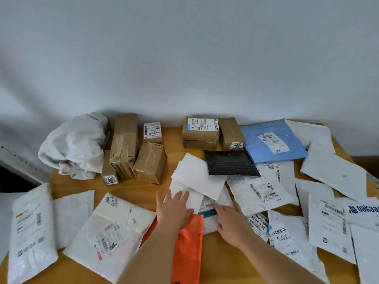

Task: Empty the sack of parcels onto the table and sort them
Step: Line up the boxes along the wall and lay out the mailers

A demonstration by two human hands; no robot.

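Parcels lie spread over the wooden table (pixel 219 255). The crumpled white sack (pixel 75 144) sits at the back left, with brown cardboard boxes (pixel 135 150) beside it and more boxes (pixel 202 132) at the back middle. My left hand (pixel 174 208) lies flat with straight fingers on a stack of white envelopes (pixel 196 179) in the middle. My right hand (pixel 230 224) rests with its fingers stretched out on a white mailer with a teal strip (pixel 208 214). An orange mailer (pixel 188 249) lies under my left forearm.
A black dotted pouch (pixel 231 162) and a blue mailer (pixel 272 142) lie behind the envelopes. White labelled mailers cover the right side (pixel 330 224) and the front left (pixel 30 232). A grey wall rises behind the table.
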